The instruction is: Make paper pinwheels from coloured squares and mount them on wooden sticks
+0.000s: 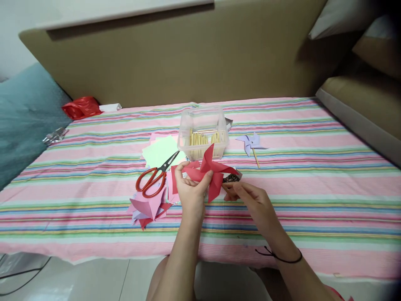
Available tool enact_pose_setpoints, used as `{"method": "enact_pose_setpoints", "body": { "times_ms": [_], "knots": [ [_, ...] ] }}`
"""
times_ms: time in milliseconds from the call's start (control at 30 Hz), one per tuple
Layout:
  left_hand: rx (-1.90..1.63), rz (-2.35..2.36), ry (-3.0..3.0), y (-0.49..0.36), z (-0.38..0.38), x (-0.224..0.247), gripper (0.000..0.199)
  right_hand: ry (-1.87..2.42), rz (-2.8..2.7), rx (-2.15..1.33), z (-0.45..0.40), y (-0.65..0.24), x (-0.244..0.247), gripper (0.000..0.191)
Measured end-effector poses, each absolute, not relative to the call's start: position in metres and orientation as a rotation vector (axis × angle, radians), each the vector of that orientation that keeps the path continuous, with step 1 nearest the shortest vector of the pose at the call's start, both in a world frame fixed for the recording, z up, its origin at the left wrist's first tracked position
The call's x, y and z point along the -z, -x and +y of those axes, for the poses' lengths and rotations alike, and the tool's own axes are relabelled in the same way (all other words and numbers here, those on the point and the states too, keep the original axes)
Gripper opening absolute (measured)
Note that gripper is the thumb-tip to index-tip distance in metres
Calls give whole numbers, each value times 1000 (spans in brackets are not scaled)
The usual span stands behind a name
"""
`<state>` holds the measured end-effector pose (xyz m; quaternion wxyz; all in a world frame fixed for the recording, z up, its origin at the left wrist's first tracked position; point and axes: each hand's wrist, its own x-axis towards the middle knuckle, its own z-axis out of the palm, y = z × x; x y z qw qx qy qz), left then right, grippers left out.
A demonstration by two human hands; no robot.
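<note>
My left hand (pixel 193 190) is closed on a red paper pinwheel (pixel 216 184), its thumb pressed near the centre. The pinwheel's folded blades spread upright in front of a clear plastic box (pixel 202 152). My right hand (pixel 255 200) is closed in a pinch just right of the blades, on what looks like a thin wooden stick (pixel 228 190); its far end is hidden behind the red paper. Behind that hand lies a small bag of dark bits (pixel 232 178), partly covered. Red paper sheets (pixel 174 179) lie under and beside my left hand.
Scissors with red handles (pixel 153 182) lie left of my hands, between pale green paper (pixel 159 151) and coloured paper scraps (pixel 148 207). Short wooden sticks (pixel 200 139) fill the box. A finished purple pinwheel (pixel 251 143) lies to the right on the striped cloth (pixel 313 188).
</note>
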<state>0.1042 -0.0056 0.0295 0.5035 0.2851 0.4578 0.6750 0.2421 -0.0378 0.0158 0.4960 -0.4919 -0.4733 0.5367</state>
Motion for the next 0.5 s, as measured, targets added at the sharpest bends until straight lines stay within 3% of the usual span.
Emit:
{"method": "enact_pose_setpoints", "body": {
  "times_ms": [500],
  "knots": [
    [-1694,1266,-689,-100,1,-32,58,1354,-1410,-1269,-34,-244,-8,21]
  ]
}}
